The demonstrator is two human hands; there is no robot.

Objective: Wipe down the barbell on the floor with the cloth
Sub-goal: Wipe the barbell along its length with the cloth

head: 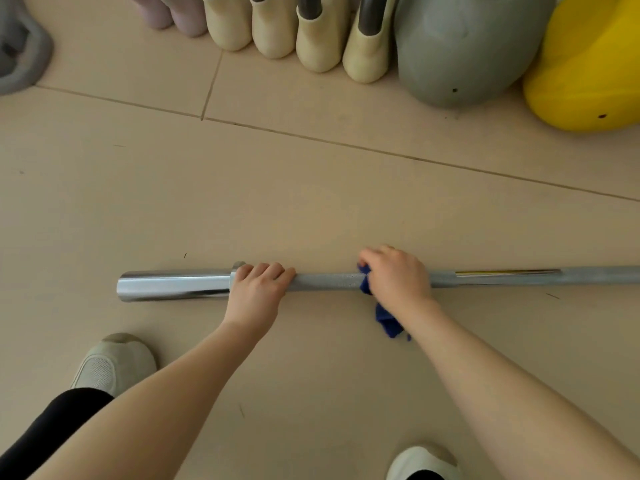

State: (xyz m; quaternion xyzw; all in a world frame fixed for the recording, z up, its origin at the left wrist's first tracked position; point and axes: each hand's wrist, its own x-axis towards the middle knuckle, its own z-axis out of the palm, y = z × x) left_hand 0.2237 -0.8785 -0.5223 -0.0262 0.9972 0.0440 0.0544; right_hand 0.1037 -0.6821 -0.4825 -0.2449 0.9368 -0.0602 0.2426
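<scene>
A steel barbell [325,281] lies across the beige floor, its shiny thick sleeve at the left and its thinner knurled shaft running off the right edge. My left hand [258,292] grips the shaft just beside the sleeve's collar, fingers curled over the top. My right hand [396,277] holds a dark blue cloth [388,318] wrapped round the shaft further right; a tail of the cloth hangs down onto the floor below my wrist. Most of the cloth is hidden under that hand.
Along the back stand several cream and pink kettlebells [320,36], a large grey one [460,53] and a yellow one [585,71]. A grey object [20,46] sits at the far left. My shoes [114,363] [422,462] rest on the floor near me.
</scene>
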